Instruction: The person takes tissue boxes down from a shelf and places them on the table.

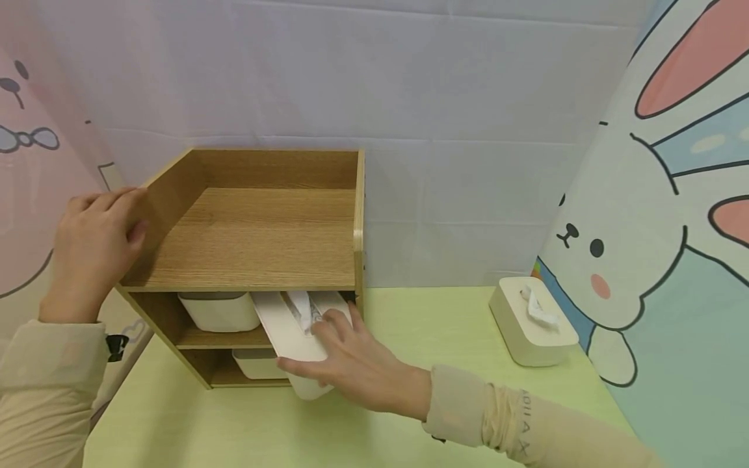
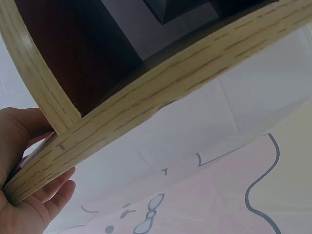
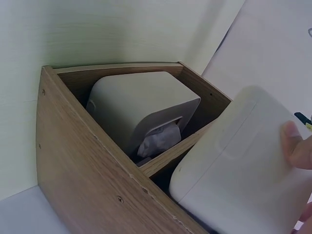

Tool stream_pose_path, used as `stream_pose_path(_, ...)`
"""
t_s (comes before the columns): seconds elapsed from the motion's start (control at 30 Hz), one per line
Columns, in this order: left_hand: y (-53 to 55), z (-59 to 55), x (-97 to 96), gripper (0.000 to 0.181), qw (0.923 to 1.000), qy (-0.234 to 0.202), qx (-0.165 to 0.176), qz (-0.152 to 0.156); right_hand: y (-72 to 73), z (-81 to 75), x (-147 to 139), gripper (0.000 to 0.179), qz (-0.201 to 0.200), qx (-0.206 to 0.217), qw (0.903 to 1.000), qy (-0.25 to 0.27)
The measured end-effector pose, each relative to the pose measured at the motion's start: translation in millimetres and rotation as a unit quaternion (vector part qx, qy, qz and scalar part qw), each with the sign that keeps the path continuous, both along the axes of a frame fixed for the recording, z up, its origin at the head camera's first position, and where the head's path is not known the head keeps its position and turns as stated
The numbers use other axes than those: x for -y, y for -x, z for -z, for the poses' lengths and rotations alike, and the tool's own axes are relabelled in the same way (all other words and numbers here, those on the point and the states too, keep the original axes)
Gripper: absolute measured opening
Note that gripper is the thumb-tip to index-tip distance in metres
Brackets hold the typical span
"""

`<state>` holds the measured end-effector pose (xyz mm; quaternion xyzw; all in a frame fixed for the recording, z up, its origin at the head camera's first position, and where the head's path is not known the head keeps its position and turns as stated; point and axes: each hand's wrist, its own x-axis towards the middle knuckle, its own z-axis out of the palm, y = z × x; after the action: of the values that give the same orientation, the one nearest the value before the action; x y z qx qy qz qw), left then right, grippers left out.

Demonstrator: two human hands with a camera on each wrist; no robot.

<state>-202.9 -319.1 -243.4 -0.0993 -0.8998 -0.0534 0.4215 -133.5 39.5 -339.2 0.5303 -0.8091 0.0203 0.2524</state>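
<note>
My left hand [image 1: 96,244] grips the upper edge of the left side panel of a wooden shelf [image 1: 263,244]; in the left wrist view the fingers [image 2: 61,197] wrap round that panel. My right hand [image 1: 363,357] holds a white tissue box [image 1: 287,335] across its width, thumb [image 3: 295,146] on one side. This box slants downward toward the front, its back part inside the middle compartment and its front sticking out past the shelf. A tissue shows in its top slot. To its left in the same compartment sits another white box [image 1: 219,313].
In the bottom compartment stands a white tissue box [image 3: 141,105], partly hidden in the head view. Another tissue box [image 1: 535,318] with a tissue sticking out stands at the right of the light green table [image 1: 421,331]. Printed curtains [image 1: 456,97] hang behind and at both sides.
</note>
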Motion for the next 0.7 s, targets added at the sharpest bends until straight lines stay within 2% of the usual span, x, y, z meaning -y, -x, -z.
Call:
stream_pose_path(0.3, 3.5, 3.5, 0.3, 0.04, 1.0, -0.002, 0.002, -0.001, 0.5, 2.5, -11, 0.074, -0.032, -0.03, 0.999, -0.005)
stream_pose_path(0.7, -3.7, 12.6, 1.3, 0.041, 0.9999, -0.008, 0.005, -0.01, -7.0, 4.0, -26, 0.083, -0.06, -0.068, 0.9957, -0.021)
